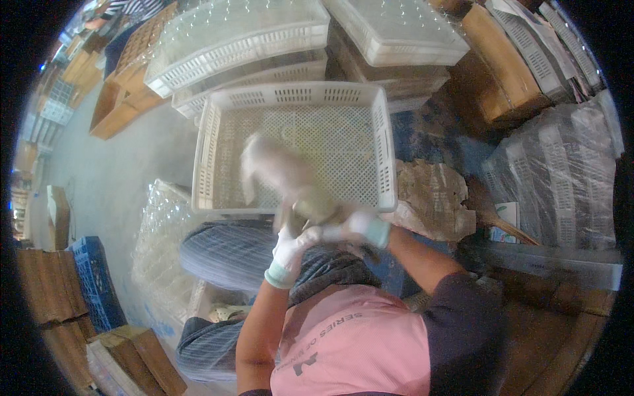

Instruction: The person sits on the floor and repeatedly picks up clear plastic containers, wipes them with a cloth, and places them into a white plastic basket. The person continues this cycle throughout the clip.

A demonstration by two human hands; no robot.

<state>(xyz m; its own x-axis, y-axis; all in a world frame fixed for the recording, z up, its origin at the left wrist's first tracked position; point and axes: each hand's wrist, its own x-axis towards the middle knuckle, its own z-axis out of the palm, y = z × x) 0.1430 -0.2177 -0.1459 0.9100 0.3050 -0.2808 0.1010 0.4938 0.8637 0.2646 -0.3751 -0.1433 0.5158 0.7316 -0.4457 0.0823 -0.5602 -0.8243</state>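
Note:
In white gloves with mint cuffs, my hands are over the front edge of a white slotted plastic crate (pixel 389 168). My left hand (pixel 292 247) grips the near end of a pale, motion-blurred object (pixel 282 166) that reaches over the crate; what it is cannot be told. Its near end looks rounded and yellowish-green. Blur covers my right hand (pixel 361 228), close to that end on the right, so its fingers and hold are unclear. The crate lies flat with its mesh floor (pixel 342 143) showing; no separate item can be made out in it.
Stacked white crates (pixel 237 49) stand behind, with another stack (pixel 406 34) to their right. Clear plastic trays (pixel 161 247) lie at the left. Torn brown paper (pixel 436 198) is right of the crate, near wrapped crates (pixel 559 173). A blue crate (pixel 96 282) and cardboard boxes (pixel 133 356) stand lower left.

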